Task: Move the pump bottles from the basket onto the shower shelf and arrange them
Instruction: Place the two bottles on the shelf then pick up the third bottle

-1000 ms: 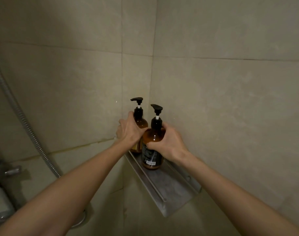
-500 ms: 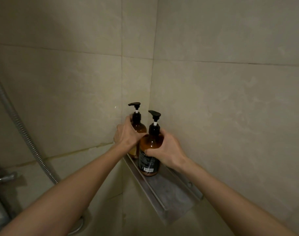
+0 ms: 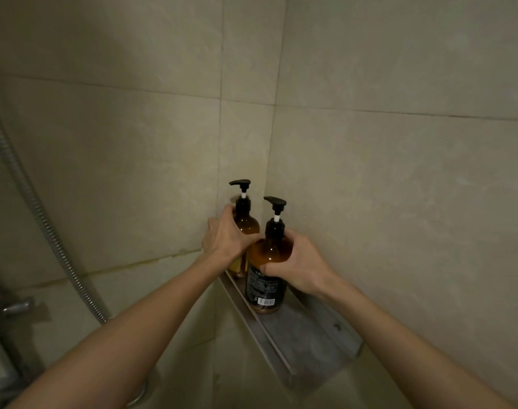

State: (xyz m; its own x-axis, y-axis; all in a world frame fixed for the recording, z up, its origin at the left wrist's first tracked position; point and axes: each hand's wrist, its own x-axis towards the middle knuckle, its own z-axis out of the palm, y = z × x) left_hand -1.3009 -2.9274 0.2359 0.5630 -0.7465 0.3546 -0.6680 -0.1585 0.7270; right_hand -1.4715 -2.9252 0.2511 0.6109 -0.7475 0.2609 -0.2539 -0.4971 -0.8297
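While left hand (image 3: 226, 240), right hand (image 3: 303, 265) grip shelved bottles (image 3: 268, 255) (image 3: 247, 225) | hose (image 3: 45, 219), tap (image 3: 17, 307) left

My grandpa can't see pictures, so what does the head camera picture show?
Two hands each grip an amber pump bottle standing on a grey shower shelf in a tiled corner: the left hand holds the back bottle, the right hand the labelled front bottle. A metal shower hose hangs at left.

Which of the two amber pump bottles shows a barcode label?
The nearer amber pump bottle, gripped by the right hand; the corner bottle, in the left hand, shows none.
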